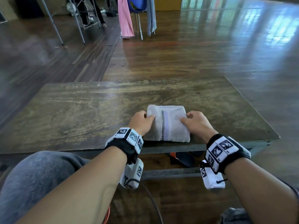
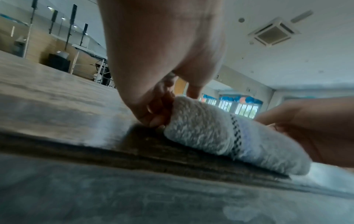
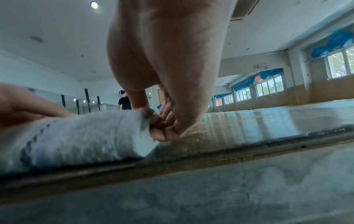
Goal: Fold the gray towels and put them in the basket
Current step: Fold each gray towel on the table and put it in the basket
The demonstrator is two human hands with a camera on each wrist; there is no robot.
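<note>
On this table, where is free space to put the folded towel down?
The table shows bare wood left of the left hand, beyond the towel up to the far edge, and right of the right hand. Crowded only at the near edge, where both hands grip the towel.

Head view looks down; wrist views, table-level, share the towel (image 1: 166,123).

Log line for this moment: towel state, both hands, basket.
towel: folded, flat on table near front edge | left hand: grips left side | right hand: grips right side | basket: not in view
</note>
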